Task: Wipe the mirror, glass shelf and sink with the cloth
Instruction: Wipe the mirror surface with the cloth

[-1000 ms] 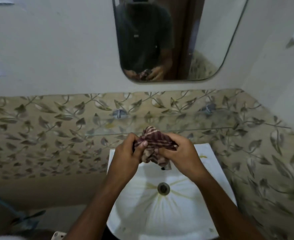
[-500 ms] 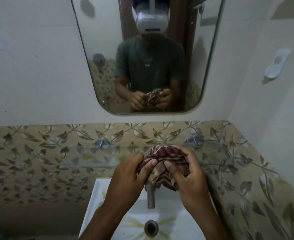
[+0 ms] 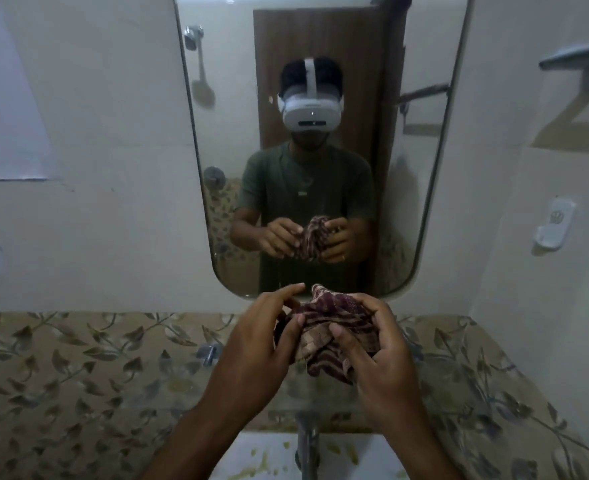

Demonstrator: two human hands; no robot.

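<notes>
A maroon and beige striped cloth (image 3: pixel 331 327) is bunched between both hands, just below the mirror's lower edge. My right hand (image 3: pixel 383 355) grips its right side with curled fingers. My left hand (image 3: pixel 261 351) pinches its left side with thumb and lower fingers, index finger stretched out. The tall rounded mirror (image 3: pixel 421 168) hangs on the white wall and reflects a person holding the cloth. The glass shelf (image 3: pixel 168 403) runs across the leaf-patterned tiles under the hands. The white sink (image 3: pixel 261 459) shows at the bottom edge, with yellowish stains.
A metal tap (image 3: pixel 306 445) rises at the sink's back, below my hands. Shelf brackets (image 3: pixel 210 351) are fixed to the leaf tiles. A white wall holder (image 3: pixel 552 225) and a metal rack (image 3: pixel 580 53) are mounted on the right wall.
The view has tilted upward, so more mirror and less sink shows. Both hands have risen with the cloth toward the mirror's lower edge, and my left index finger has straightened.
</notes>
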